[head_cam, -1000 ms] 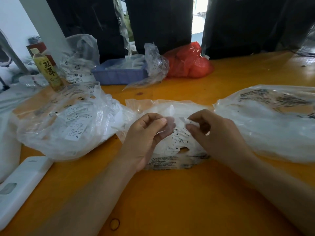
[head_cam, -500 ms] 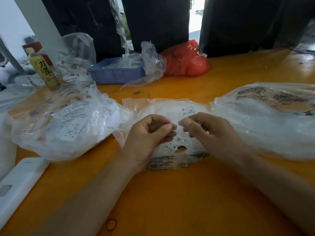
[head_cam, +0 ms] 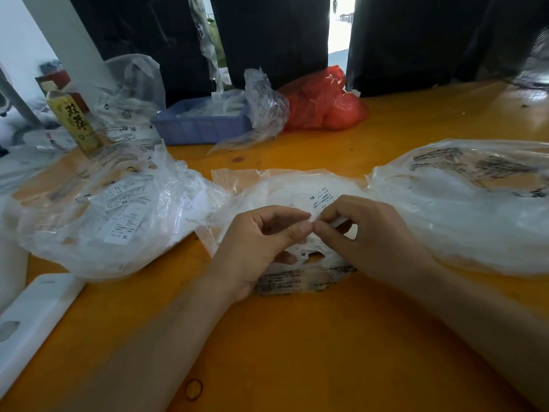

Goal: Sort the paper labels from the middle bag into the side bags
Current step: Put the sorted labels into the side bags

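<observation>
Head camera looks down at a small white paper label (head_cam: 322,200) marked XL. Its long side runs left to right, above the clear crinkly middle bag (head_cam: 267,188). Both curled hands pinch it: left hand (head_cam: 261,248), right hand (head_cam: 365,233). Two puffy clear side bags (head_cam: 89,209) (head_cam: 463,203) lie on the smooth orange table (head_cam: 297,337).
</observation>
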